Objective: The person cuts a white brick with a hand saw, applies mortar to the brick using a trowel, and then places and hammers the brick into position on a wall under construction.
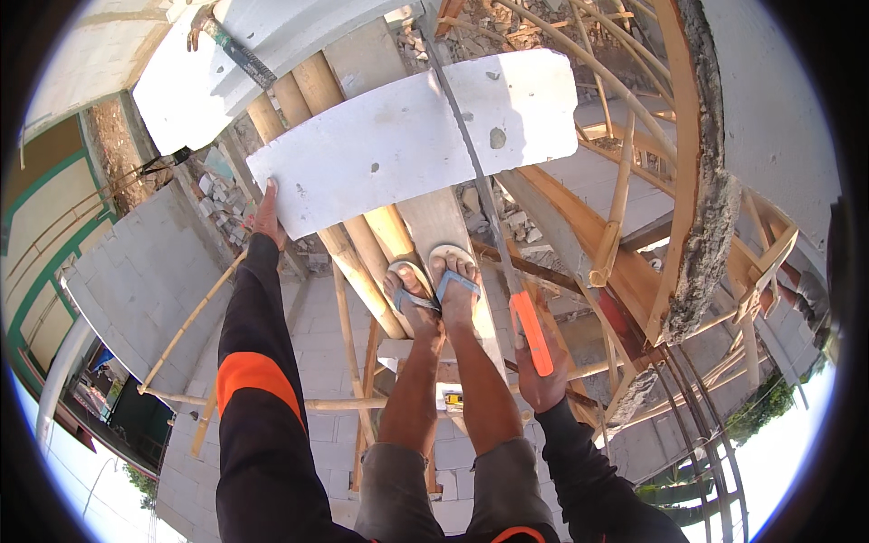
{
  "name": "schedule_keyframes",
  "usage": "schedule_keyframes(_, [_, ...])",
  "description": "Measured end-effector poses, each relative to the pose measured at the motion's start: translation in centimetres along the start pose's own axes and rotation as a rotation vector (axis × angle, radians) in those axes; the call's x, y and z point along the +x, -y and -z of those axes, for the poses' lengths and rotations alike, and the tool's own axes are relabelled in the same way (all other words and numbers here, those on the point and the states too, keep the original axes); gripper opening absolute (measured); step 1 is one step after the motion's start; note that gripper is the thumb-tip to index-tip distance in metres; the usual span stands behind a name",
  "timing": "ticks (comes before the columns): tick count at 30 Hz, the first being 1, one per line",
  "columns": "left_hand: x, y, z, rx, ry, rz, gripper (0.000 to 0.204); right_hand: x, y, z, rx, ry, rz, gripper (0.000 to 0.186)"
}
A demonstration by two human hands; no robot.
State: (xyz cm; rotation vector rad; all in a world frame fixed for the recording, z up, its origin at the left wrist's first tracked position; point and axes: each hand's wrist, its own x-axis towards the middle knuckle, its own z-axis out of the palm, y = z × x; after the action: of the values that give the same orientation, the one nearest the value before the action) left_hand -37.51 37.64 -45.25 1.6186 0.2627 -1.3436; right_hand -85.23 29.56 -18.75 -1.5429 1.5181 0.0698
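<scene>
A long white aerated concrete block (362, 154) lies crosswise in front of my feet, over bamboo poles and a plank. My left hand (266, 217) grips its near left corner, thumb against the edge and the other fingers mostly hidden. My right hand (543, 376) is closed around the orange handle of a handsaw (531, 333). The saw's long narrow blade runs away from me across the block, right of its middle; how deep it sits in the block I cannot tell. A shadow covers part of the block right of the blade.
My sandalled feet (434, 281) stand on bamboo poles (362, 249) and a plank (444, 217). A hammer (231, 54) rests on another white block (181, 100). Below are a yellow tape measure (454, 398) and rubble. Timber framing (588, 226) and a rough concrete edge (711, 235) stand right; another person (806, 299) is far right.
</scene>
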Motion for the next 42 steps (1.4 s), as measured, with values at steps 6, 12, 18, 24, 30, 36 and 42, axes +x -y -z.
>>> schedule_keyframes(6, [-1.0,0.5,-2.1,-0.103,0.007,-0.038,0.077,0.8,-0.1,0.2,0.034,-0.068,0.125,0.037])
schedule_keyframes(12, [-1.1,-1.3,1.7,0.015,-0.171,-0.071,0.075,-3.1,1.5,2.0,0.042,0.024,0.002,0.031])
schedule_keyframes(18, [-1.0,-3.4,-2.3,0.116,-0.134,-0.029,0.078,0.9,1.7,0.6,0.076,0.038,-0.073,0.041])
schedule_keyframes(24, [-2.5,-5.0,-0.8,0.090,-0.130,-0.006,0.083,-2.4,3.6,1.6,0.082,-0.046,0.066,0.038])
schedule_keyframes(30, [-1.2,-5.3,-1.8,0.091,-0.063,0.059,0.082,1.5,4.5,1.3,0.157,0.121,-0.265,0.038])
schedule_keyframes(36, [-3.8,-8.4,-4.0,0.189,-0.187,0.072,0.078,-2.0,4.3,2.6,0.160,-0.016,-0.089,0.036])
schedule_keyframes(42, [-2.6,-7.6,-1.5,0.206,-0.105,0.043,0.077,-1.3,3.9,0.9,0.152,-0.029,-0.015,0.037])
